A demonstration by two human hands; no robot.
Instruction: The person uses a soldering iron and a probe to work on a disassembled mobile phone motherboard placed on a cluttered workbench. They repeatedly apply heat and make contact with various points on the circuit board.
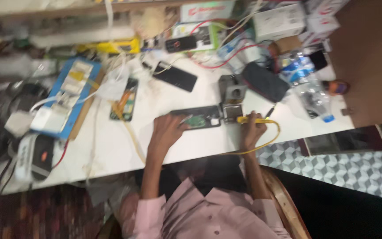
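The left hand [166, 128] lies with fingers curled on the near end of an opened phone [196, 118], pressing it flat against the white tabletop [111, 146]; a green circuit board shows inside the phone's dark shell just past the fingertips. The right hand [252, 129] is closed around a yellow-handled tool [253, 119], whose tip points toward the phone's far end, and a yellow cord [270, 139] loops from the handle around the wrist side of that hand. Just beyond the phone, touching or nearly touching its end, stands a small grey metal block [232, 94]. A dark pouch [266, 82] lies just past it, with a clear plastic bottle [311, 90] on its side further right. To the left, another opened phone [124, 105] rests well apart from the hands, beside a blue tray [69, 99] carrying white parts. Red and white wires [226, 57] tangle among boxes at the far edge. The picture is blurred, so finer detail is unclear.
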